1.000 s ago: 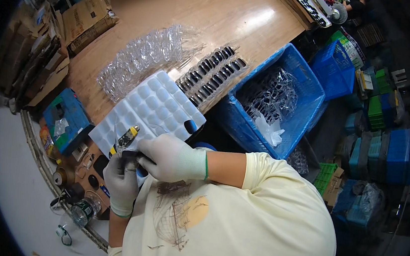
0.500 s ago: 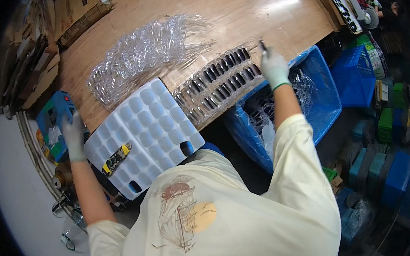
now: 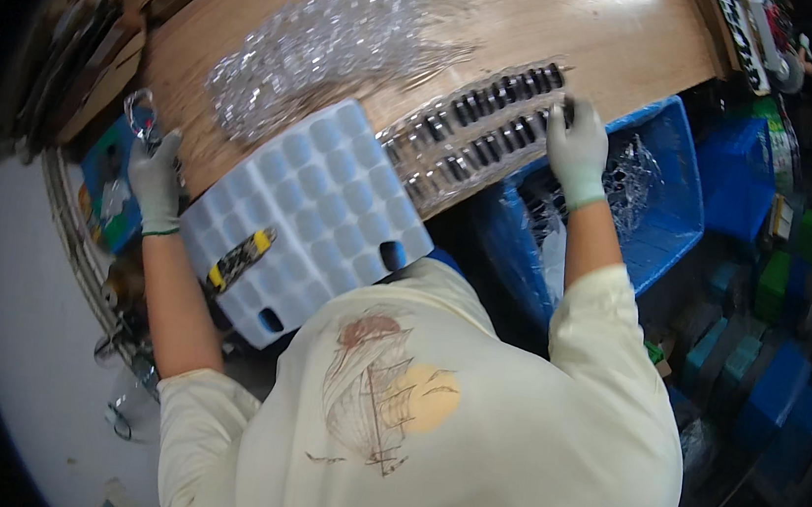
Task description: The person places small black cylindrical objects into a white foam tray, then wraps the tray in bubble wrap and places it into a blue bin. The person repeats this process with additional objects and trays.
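My left hand (image 3: 154,183), in a pale glove, is raised at the left edge of the table. Its fingers are closed on a small looped bundle of thin wire (image 3: 142,113) with a bit of red in it. Further right, my gloved right hand (image 3: 577,155) pinches a small dark cylinder (image 3: 569,109) at the far end of two rows of dark cylinders (image 3: 502,95) in clear plastic. Left of those rows spreads a heap of clear plastic pieces (image 3: 324,47). A white-and-blue pocketed tray (image 3: 319,185) lies before me, bearing a yellow-and-black utility knife (image 3: 240,259).
A blue-lined bin (image 3: 674,198) holding clear plastic stands right of the table (image 3: 529,29). Blue crates (image 3: 731,174) sit beyond it. Cardboard (image 3: 107,88) leans at the left, above a blue box (image 3: 103,172) beside my left hand.
My left hand has come up from beside the blue box with the wire bundle showing in it. My right hand has drawn in to the end of the near row. The view has shifted.
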Demonstrator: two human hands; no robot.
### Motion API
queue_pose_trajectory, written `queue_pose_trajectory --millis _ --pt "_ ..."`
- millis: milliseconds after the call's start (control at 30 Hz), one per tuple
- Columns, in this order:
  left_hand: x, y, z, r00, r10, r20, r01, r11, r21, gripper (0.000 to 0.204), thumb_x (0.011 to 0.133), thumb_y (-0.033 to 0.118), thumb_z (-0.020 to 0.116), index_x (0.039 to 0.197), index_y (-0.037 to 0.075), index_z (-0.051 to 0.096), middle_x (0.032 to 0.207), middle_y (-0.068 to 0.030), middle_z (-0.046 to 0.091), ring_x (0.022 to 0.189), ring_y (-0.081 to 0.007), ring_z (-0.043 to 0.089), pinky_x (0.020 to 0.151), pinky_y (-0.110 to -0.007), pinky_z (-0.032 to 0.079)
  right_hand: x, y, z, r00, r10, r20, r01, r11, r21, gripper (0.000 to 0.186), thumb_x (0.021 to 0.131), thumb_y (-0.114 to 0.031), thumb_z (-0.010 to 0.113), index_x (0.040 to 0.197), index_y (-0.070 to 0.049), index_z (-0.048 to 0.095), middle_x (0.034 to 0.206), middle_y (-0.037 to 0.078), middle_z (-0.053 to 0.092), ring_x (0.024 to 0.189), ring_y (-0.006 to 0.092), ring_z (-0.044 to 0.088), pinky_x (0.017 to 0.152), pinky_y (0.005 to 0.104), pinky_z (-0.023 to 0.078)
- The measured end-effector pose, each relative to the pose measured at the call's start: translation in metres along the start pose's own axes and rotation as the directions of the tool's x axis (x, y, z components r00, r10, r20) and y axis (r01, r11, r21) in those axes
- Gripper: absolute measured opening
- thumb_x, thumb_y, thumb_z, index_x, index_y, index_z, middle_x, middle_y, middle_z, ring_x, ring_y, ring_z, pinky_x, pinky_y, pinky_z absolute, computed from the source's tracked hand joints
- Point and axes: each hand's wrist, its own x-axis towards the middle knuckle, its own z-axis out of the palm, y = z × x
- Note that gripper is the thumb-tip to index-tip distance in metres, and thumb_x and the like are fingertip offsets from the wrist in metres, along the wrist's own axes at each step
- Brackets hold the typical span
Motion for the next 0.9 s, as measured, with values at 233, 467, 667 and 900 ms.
queue_pose_trajectory --millis 233,467,667,900 --pt "-0.159 0.012 -0.036 0.95 0.253 0.182 -0.279 0.95 0.137 0.034 0.097 0.031 0.066 0.105 -0.001 0.059 0.082 -0.0034 0.058 0.073 -0.0152 0.056 0.069 -0.031 0.048 -0.175 -0.155 -0.004 0.78 -0.219 0.587 0.133 0.973 0.187 0.039 0.086 -0.024 0.068 0.119 -0.006 0.063 0.112 0.018 0.062 0.107 0.0355 0.062 0.09 0.0457 0.052" --pt "-0.257 0.033 -0.09 0.856 0.124 0.502 -0.086 0.991 -0.1 0.034 0.101 0.032 0.057 0.116 0.001 0.056 0.093 -0.0045 0.059 0.081 -0.0119 0.055 0.075 -0.027 0.046 -0.184 -0.167 0.011 0.73 -0.196 0.655 0.241 0.97 0.023 0.042 0.08 -0.026 0.074 0.114 -0.004 0.062 0.12 0.02 0.056 0.111 0.0379 0.06 0.091 0.0455 0.054" --pt "-0.259 0.043 -0.091 0.882 0.223 0.416 -0.073 0.935 -0.346 0.03 0.105 0.025 0.05 0.122 0.0 0.052 0.094 -0.0049 0.06 0.087 -0.0139 0.058 0.081 -0.03 0.049 -0.178 -0.18 -0.004 0.665 -0.327 0.672 0.232 0.945 0.23 0.023 0.083 -0.016 0.063 0.103 -0.004 0.064 0.102 0.02 0.07 0.098 0.0398 0.066 0.087 0.0464 0.052" --pt "-0.258 0.036 -0.084 0.808 0.233 0.541 -0.049 0.942 -0.332 0.033 0.105 0.028 0.051 0.116 -0.003 0.054 0.086 -0.0076 0.067 0.077 -0.0121 0.06 0.072 -0.026 0.049 -0.218 -0.29 -0.052 0.835 -0.492 0.246 -0.102 0.301 0.948 0.021 0.088 -0.003 0.07 0.109 -0.001 0.066 0.102 0.013 0.069 0.095 0.0196 0.067 0.084 0.0334 0.054"
